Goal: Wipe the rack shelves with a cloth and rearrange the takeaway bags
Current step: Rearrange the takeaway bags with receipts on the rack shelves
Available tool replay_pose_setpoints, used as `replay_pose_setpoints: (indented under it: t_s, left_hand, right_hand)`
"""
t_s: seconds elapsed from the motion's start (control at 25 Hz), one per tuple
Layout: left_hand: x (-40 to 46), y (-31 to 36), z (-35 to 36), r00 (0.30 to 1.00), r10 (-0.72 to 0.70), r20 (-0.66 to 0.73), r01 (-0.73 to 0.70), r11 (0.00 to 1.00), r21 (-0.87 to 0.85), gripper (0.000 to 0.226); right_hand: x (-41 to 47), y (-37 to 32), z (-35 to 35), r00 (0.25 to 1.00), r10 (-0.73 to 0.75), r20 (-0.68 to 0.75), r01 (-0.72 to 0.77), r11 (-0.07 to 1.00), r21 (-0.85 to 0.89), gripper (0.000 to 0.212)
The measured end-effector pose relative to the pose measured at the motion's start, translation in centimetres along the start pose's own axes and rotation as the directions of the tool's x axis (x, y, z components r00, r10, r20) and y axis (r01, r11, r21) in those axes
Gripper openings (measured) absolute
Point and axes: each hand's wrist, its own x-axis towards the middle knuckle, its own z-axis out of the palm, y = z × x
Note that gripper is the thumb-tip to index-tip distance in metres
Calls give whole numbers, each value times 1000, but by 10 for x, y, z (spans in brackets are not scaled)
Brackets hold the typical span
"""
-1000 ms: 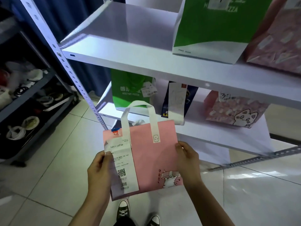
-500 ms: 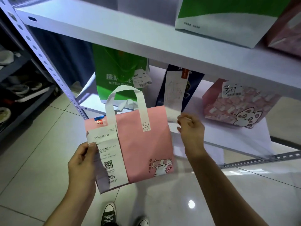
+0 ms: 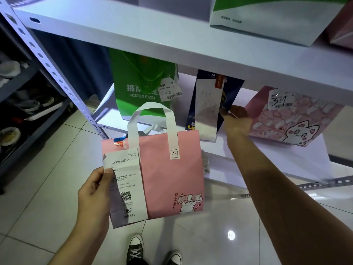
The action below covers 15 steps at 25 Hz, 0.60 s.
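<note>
My left hand (image 3: 93, 196) holds a small pink takeaway bag (image 3: 168, 169) with white handles by its left edge, thumb on its long white receipt (image 3: 126, 184). The bag hangs in front of the white rack, below the lower shelf (image 3: 286, 161). On that shelf stand a green Mister Pizza bag (image 3: 141, 88), a dark blue bag (image 3: 231, 88) with a receipt, and a pink cat-print bag (image 3: 298, 121). My right hand (image 3: 236, 121) reaches in between the blue bag and the cat-print bag, fingers curled at the cat-print bag's left edge. No cloth is in view.
The upper shelf (image 3: 152, 35) carries a green-and-white bag (image 3: 267, 18) and a pink bag (image 3: 342, 29) at the right edge. A perforated rack post (image 3: 57, 77) slants down at left. A dark rack (image 3: 28, 115) with dishes stands far left. Tiled floor and my shoes (image 3: 135, 251) are below.
My right hand let go of the small pink bag and reached up onto the lower shelf toward the cat-print bag. My left hand now holds the small bag alone.
</note>
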Motion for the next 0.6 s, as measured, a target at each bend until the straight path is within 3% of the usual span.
replay_pose_setpoints:
  t_s: [0.16,0.28,0.44,0.6]
  left_hand:
    - [-4,2,-10,1000,4,12,-4,1000,3,19]
    - [-15,12,-19,1000,22,15,-22,1000,12,20]
    - [-36,31,-40,1000,6,6,-6,1000,20,23]
    - [-55,52,-64,1000,22,-7,-21,999,37,28]
  right_hand:
    - [-11,14,-10,980,-175,93,181,982,-58,4]
    - [-34,26,-32,946,-290,148,305,948,-90,7]
    - [-67,22,-59,925,-335,180,358,926,-117,4]
    - [-106,7,-76,926,-288,245,313,947,-69,7]
